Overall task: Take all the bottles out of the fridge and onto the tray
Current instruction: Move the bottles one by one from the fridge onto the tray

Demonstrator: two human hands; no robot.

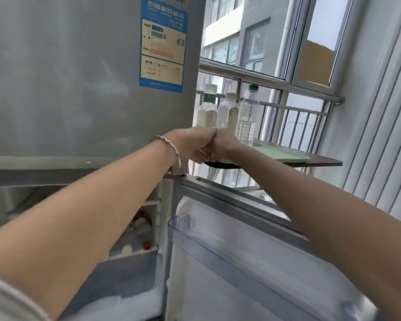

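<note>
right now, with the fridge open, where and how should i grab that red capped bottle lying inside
Take the red-capped bottle around its body just behind the cap, reaching in from the open front. It seems to lie on its side, cap toward you, beside a white-capped bottle, so a top grasp looks cramped.

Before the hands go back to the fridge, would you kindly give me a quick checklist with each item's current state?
1. Three bottles upright on the green tray: ok.
2. Tray has bare room at its right: ok.
3. Fridge door open: ok.
4. Bottles left in the fridge: not ok, at least one red-capped bottle remains.
5. Left hand free: cannot tell.
6. Right hand free: cannot tell, its grip is hidden.
</note>
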